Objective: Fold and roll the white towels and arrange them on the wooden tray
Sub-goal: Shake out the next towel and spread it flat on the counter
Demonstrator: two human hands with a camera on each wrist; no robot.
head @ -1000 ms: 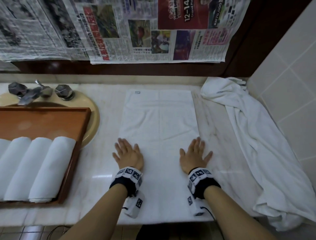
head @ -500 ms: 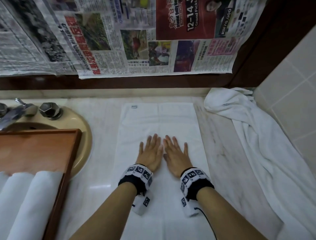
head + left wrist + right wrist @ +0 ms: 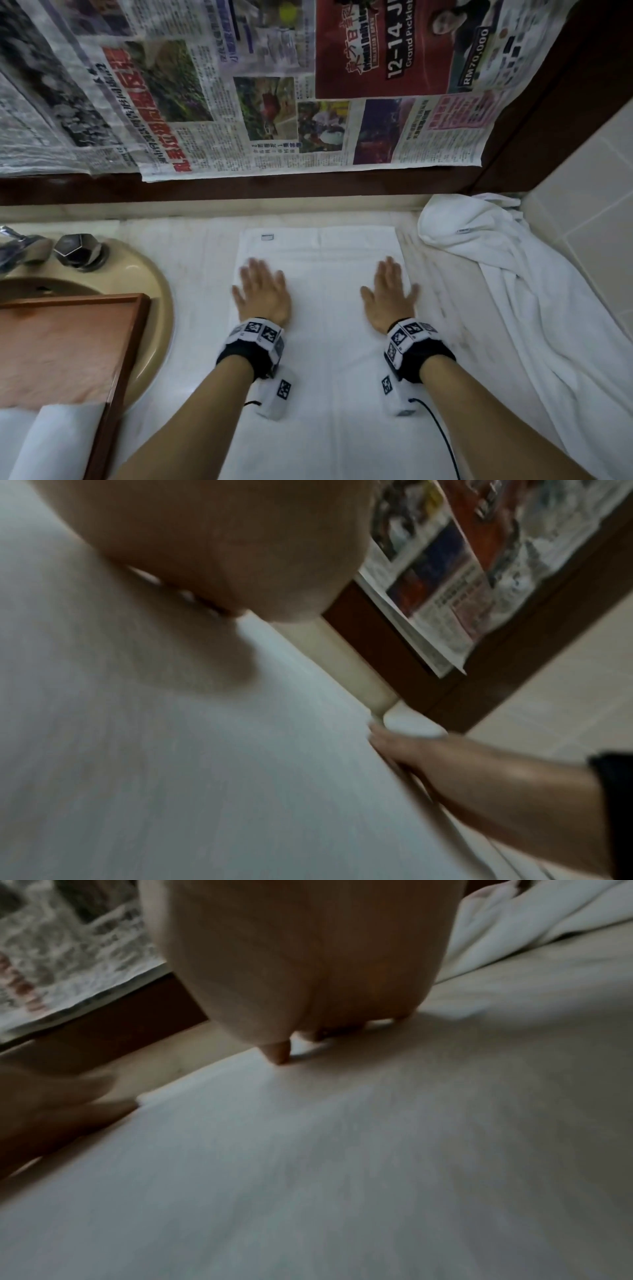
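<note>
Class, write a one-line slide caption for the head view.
Both hands, left hand and right hand, press flat on a folded white towel on the marble counter, beside the wooden tray.

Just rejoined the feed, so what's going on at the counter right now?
A person presses both flat palms, left hand and right hand, on a folded white towel spread on the marble counter. A crumpled towel waits at right. Rolled towels already lie in the wooden tray at left.
</note>
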